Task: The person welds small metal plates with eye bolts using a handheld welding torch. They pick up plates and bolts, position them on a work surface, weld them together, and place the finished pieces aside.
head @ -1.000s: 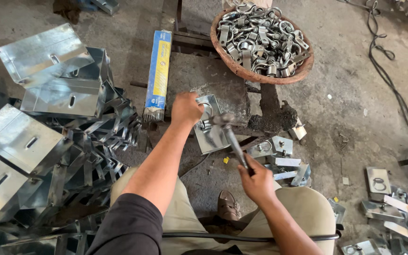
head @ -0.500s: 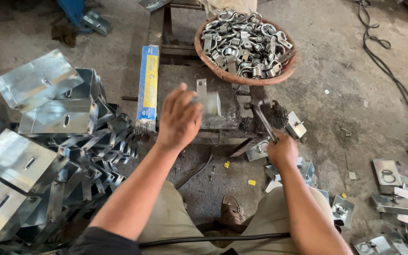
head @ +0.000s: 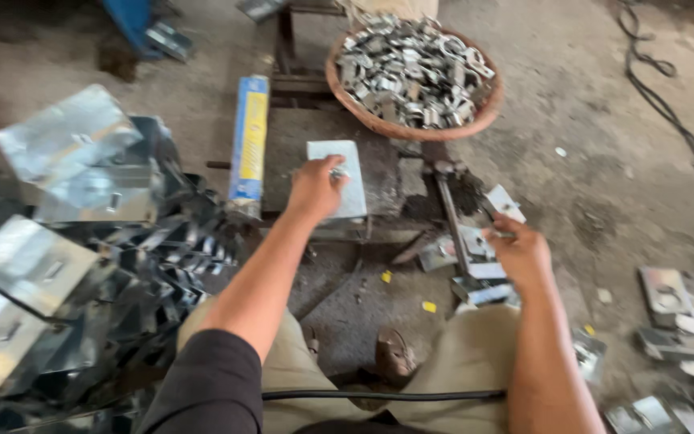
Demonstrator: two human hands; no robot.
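Observation:
My left hand (head: 313,190) rests on a flat grey metal plate (head: 349,193) that lies on a dark steel block (head: 383,173); its fingertips touch a small shiny fitting (head: 337,171) on the plate. A hammer (head: 450,217) lies to the right, head on the block, handle pointing toward me. My right hand (head: 522,255) is just right of the handle, apart from it. Its fingers are curled on a small thin metal piece (head: 501,234), above a heap of little brackets (head: 475,269); motion blur hides the grip.
A round brown basket (head: 363,120) of shiny metal clamps stands behind the block. A long blue and yellow box (head: 249,145) lies left of it. Folded galvanised sheet parts (head: 66,201) pile up at left. Loose metal parts (head: 676,313) and a black cable (head: 668,104) lie at right.
The hammer has come down and now lies on the block and floor; my right hand has left its handle for the small pieces. My left hand has laid the plate flat.

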